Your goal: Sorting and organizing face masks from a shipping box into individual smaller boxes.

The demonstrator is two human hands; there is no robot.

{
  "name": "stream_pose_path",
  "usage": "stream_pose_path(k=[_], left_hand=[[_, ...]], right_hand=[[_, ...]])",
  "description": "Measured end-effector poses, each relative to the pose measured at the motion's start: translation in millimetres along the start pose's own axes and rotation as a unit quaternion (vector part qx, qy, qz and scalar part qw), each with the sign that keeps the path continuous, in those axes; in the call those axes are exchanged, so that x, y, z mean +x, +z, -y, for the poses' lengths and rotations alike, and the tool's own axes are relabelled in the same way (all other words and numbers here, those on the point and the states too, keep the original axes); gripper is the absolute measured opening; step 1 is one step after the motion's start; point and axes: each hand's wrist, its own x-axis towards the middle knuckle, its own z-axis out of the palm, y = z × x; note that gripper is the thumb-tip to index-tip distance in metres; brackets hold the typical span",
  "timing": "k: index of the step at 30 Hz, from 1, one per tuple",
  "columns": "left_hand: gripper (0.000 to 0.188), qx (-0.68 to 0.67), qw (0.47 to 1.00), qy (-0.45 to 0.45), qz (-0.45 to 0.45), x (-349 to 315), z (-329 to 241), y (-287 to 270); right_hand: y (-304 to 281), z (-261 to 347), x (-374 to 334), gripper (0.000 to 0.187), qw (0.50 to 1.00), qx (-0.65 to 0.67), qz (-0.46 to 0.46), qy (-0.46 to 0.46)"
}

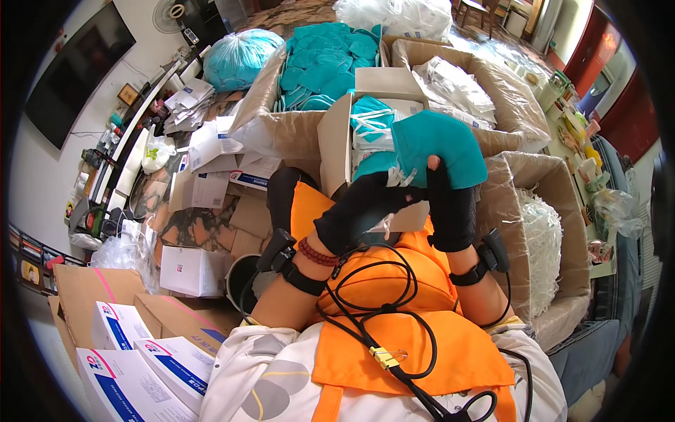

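Both of my hands wear black gloves with bare fingertips. A teal folded face mask (pixel 439 144) is held up in front of me, its broad side showing. My right hand (pixel 451 204) grips its lower edge, the thumb pressed on the front. At the mask's lower left corner, the fingers of my left hand (pixel 373 211) are closed by white ear loops (pixel 401 177); part of their grip is hidden. Just beyond stands an open white carton (pixel 336 144), with another teal mask with white loops (pixel 373 121) and clear-wrapped packs inside.
Behind it, a lined carton (pixel 292 126) holds loose teal masks; another (pixel 517 91) holds white packets. A carton of white strips (pixel 541 246) stands right. Printed white boxes (pixel 126 380) fill a carton at lower left. Black cables (pixel 387 309) lie over my orange apron (pixel 415 344).
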Motion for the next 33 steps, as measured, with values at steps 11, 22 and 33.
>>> stream_pose_path(k=[11,22,33], left_hand=[[0.015,0.077,0.984,0.124,-0.1,-13,18,-9],[0.015,-0.407,0.91,-0.066,-0.049,-18,-3,12],[0.03,-0.515,0.849,-0.049,-0.112,-13,10,-7]], right_hand=[[5,-7,-17,0.023,0.973,-0.178,0.054,-0.135],[-15,-11,-61,0.016,0.975,-0.144,0.138,-0.097],[-27,3,-76,0.012,0.929,-0.256,0.172,-0.202]])
